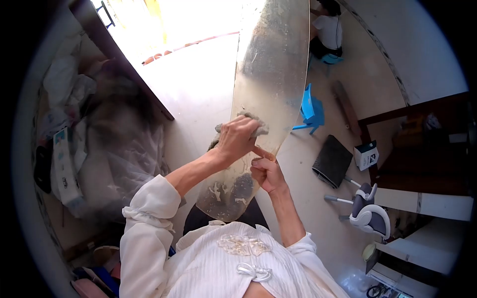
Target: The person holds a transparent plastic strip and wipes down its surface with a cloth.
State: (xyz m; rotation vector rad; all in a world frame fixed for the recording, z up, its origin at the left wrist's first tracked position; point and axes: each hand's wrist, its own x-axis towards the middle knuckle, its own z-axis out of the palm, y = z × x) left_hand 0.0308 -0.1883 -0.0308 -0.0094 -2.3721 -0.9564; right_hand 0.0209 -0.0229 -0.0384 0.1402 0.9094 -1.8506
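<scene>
A long, see-through sheet [271, 74] with a narrowed waist and a rounded lower end stretches from my lap up to the top of the head view. Its surface is cloudy, with pale flaky marks near the lower end. My left hand [237, 138] is closed around a crumpled grey-green cloth [258, 128], which lies against the sheet just above the waist. At the waist, my right hand [269, 174] grips the sheet's right edge, thumb on top and index finger stretched along it. The lower end rests over my dark-clad legs.
Plastic-wrapped bundles [124, 149] are heaped at the left beside a long box [65, 166]. To the right are a blue chair [312, 110], a dark mat [333, 161], a small box [366, 155] and a grey-white padded seat [370, 211]. A person [329, 30] sits farther back.
</scene>
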